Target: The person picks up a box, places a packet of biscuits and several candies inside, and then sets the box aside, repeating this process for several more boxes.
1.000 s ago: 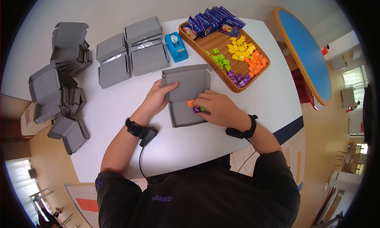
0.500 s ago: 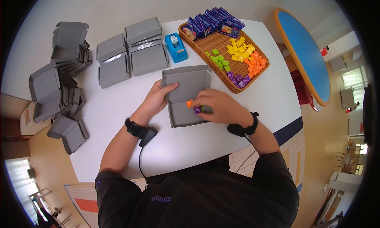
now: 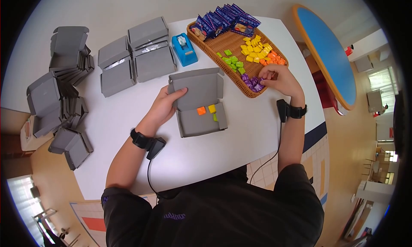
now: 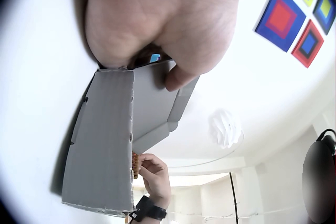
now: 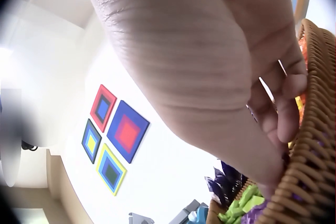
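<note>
My left hand [image 3: 164,105] grips the left edge of an open grey cardboard box [image 3: 196,90], thumb over the inside of its raised lid. In the box lie an orange wrapped candy [image 3: 201,110], a yellow candy [image 3: 212,109] and a green candy [image 3: 215,117]. Over the right end of a wicker basket [image 3: 223,69], my right hand [image 3: 281,79] reaches down with bent fingers to the purple candies [image 3: 252,82]. Its fingertips are hidden behind the basket rim [image 5: 310,145] in the right wrist view, so I cannot tell whether they pinch a candy.
The basket also holds blue snack packets [image 3: 225,20] and yellow, green and orange candies. Left of it stand a blue tape dispenser [image 3: 184,49] and closed grey boxes [image 3: 154,64]. Stacked open boxes [image 3: 64,92] line the table's left edge. A blue-topped table [image 3: 328,54] stands at right.
My right hand has left the box and moved right and up to the purple candies in the basket. Yellow and green candies now show beside the orange one. My left hand keeps its grip.
</note>
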A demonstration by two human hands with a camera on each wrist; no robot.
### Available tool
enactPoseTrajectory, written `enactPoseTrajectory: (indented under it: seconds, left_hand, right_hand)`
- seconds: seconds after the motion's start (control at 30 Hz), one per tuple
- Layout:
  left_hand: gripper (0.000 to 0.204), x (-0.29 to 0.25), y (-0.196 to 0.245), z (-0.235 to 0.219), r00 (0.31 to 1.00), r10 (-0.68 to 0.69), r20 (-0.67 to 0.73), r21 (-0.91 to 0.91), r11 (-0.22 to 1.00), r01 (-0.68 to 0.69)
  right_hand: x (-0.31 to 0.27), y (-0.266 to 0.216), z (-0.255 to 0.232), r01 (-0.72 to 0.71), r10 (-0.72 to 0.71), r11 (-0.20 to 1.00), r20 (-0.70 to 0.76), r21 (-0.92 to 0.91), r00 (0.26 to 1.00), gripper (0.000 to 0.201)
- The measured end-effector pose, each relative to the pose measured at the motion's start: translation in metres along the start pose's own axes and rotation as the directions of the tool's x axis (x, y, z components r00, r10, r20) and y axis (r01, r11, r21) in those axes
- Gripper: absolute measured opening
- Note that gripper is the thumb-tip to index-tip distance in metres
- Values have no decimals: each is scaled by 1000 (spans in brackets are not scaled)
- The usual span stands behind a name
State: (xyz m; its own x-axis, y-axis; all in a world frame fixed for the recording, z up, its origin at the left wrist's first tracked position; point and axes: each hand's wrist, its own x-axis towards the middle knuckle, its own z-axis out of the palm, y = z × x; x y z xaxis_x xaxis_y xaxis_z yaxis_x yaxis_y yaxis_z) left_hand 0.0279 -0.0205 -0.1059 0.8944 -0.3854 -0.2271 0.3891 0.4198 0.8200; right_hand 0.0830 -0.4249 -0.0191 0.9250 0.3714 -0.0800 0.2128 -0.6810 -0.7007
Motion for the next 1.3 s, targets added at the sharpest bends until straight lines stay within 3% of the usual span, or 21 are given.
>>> enactPoseTrajectory:
  seconds: [0.13, 0.33, 0.43, 0.5, 0.6, 0.73, 0.83, 1.03, 1.13, 1.23, 1.3]
  left_hand:
    - [42, 1, -1, -1, 1000, 2, -2, 5, 1000, -2]
    - [43, -2, 4, 3, 1000, 0, 9, -6, 1000, 0]
    - [39, -1, 2, 3, 1000, 16, 2, -28, 999, -16]
    - [36, 0, 1, 2, 1000, 26, 4, -34, 999, -26]
    - [36, 0, 0, 0, 1000, 20, 15, -25, 999, -20]
    - [36, 1, -2, -1, 999, 25, 20, -11, 1000, -25]
    - [36, 1, -1, -1, 1000, 21, 20, 1, 1000, -21]
    - [38, 0, 0, 1, 1000, 6, -6, 14, 1000, -6]
    - [40, 0, 2, 2, 1000, 4, -15, 16, 1000, -4]
    - [39, -1, 1, 2, 1000, 11, -11, 11, 1000, -11]
    - [40, 0, 1, 2, 1000, 11, 3, 11, 1000, -11]
  right_hand:
    - [0, 3, 2, -9, 9, 1000, 27, -5, 1000, 12]
    - [4, -21, 23, 96, -125, 989, -308, -110, 943, 10]
    - [-6, -69, 57, 257, -259, 966, -82, -37, 962, 10]
    - [-11, -85, 88, 476, -477, 879, 41, 36, 878, 16]
    - [-17, -92, 120, 514, -516, 835, 44, -196, 855, 24]
    - [-16, -85, 128, 376, -369, 914, 69, -153, 927, 24]
    - [-14, -81, 127, 343, -325, 922, 118, -181, 938, 24]
    - [-13, -82, 126, 449, -444, 885, 67, -124, 894, 24]
    - [-12, -84, 121, 424, -405, 895, 149, -136, 902, 23]
    - [-11, -80, 121, 444, -436, 892, 93, -87, 895, 23]
    - [-10, -86, 105, 325, -329, 944, 120, 54, 937, 21]
